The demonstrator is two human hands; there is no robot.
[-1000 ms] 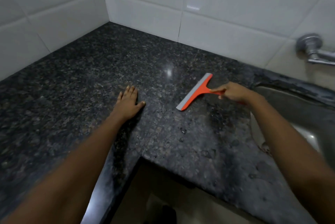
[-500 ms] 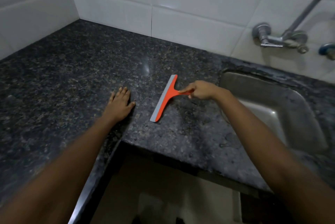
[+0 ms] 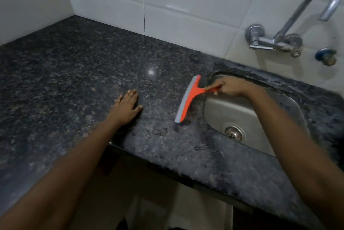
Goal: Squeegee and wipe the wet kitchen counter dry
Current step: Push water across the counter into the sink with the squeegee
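Observation:
The dark speckled granite counter (image 3: 78,73) fills the left and middle of the view, with wet patches and droplets near its front edge. An orange squeegee (image 3: 188,101) with a grey rubber blade rests on the counter just left of the sink rim. My right hand (image 3: 229,86) grips its orange handle, hovering over the sink's left edge. My left hand (image 3: 127,107) lies flat on the counter, fingers spread, well left of the blade and holding nothing.
A steel sink (image 3: 247,118) with a round drain sits in the counter at right. A chrome tap (image 3: 290,37) juts from the white tiled wall (image 3: 186,17) above it. The counter's front edge drops off to a dark gap below.
The squeegee and my right hand have moved right across the counter to the sink rim. My view has swung right, showing the whole sink and tap. My left hand stays flat.

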